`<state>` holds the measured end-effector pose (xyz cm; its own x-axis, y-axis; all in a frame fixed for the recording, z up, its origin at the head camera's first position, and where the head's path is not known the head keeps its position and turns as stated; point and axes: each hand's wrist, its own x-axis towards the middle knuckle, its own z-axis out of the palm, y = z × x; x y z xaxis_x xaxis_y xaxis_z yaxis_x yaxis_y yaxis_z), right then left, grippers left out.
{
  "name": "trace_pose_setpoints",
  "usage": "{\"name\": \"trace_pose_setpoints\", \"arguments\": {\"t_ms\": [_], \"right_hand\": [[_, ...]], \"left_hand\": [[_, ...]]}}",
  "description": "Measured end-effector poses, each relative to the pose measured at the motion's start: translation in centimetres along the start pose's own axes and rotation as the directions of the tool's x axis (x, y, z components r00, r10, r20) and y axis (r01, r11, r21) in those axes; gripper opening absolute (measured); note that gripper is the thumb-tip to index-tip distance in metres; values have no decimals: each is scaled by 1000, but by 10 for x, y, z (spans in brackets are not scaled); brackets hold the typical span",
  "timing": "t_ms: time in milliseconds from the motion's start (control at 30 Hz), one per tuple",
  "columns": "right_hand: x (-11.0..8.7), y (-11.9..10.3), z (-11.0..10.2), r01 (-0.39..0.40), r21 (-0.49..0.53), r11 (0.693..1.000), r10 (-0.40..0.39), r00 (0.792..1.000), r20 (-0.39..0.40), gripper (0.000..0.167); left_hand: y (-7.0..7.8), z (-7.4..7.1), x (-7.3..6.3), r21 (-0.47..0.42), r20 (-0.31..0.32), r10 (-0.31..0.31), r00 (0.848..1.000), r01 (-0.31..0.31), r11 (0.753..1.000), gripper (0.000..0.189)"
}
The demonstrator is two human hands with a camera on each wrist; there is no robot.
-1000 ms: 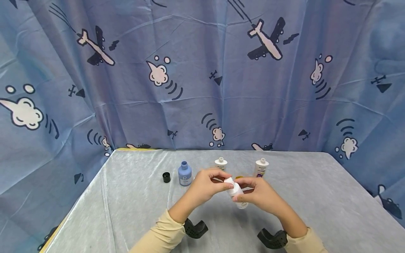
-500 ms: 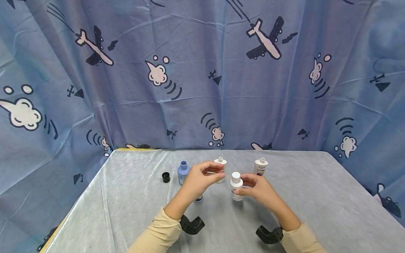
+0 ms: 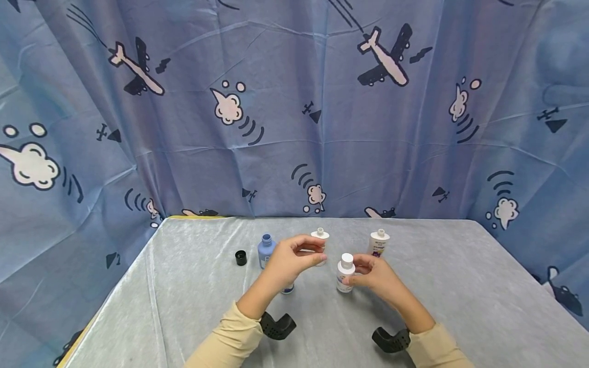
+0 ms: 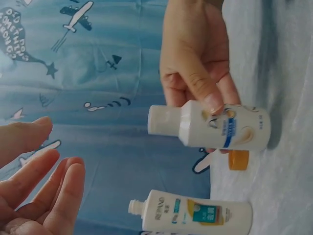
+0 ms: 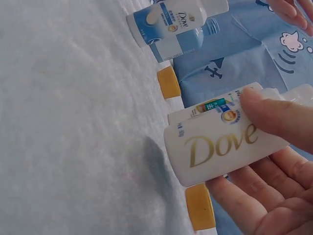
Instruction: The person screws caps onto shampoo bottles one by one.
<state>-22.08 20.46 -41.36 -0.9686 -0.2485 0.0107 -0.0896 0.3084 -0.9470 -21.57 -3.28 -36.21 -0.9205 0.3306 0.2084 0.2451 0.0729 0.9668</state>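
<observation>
My right hand grips a white Dove bottle between thumb and fingers. The bottle is nearly upright, with its white cap on; whether its base touches the cloth I cannot tell. Left of it, my left hand hovers with loosely bent fingers and holds nothing. In the left wrist view, a gap separates its fingertips from the capped bottle. Partly behind my left hand stand an uncapped white bottle, an uncapped blue bottle and a second Dove bottle, mostly hidden in the head view.
Another uncapped white bottle stands behind my right hand. A black cap lies at the left. Two yellow caps, a farther one and a nearer one, lie on the grey cloth. A blue patterned curtain hangs behind the table.
My left hand has let go of the white cap and moved left. My right hand has brought the tilted Dove bottle nearly upright. Over the last half second, both hands have barely moved.
</observation>
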Motion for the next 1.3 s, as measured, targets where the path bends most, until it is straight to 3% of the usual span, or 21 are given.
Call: {"name": "trace_pose_setpoints", "arguments": {"t_ms": [133,300,567,733,867,1067,1167,1300], "right_hand": [[1,2,1,-13,-1,1000,13,1000,-8,53],[1,5,3,-11,8,1000,11,1000,10,54],[4,9,6,30,39,999,-32,998,52,52],[2,4,7,61,-33,998,-61,998,17,64],[-2,-10,4,45,-131,990,-55,996,-68,72],[-11,-48,12,111,-231,966,-161,965,-206,74],[-10,-66,24,154,-188,970,-193,959,-207,73],[1,-82,42,172,-68,983,-181,971,-158,68]], "left_hand": [[2,-8,2,4,-25,2,1000,-1,1000,31],[5,-24,4,20,-110,19,994,-17,1000,30],[8,-57,5,99,-266,42,963,-16,995,30],[6,-78,5,124,-333,11,943,33,992,32],[0,-92,7,145,-366,-28,930,87,986,35],[-13,-111,10,183,-384,-99,918,181,966,41],[-19,-120,11,193,-397,-127,909,218,957,44],[-26,-130,9,217,-392,-168,905,268,939,48]]}}
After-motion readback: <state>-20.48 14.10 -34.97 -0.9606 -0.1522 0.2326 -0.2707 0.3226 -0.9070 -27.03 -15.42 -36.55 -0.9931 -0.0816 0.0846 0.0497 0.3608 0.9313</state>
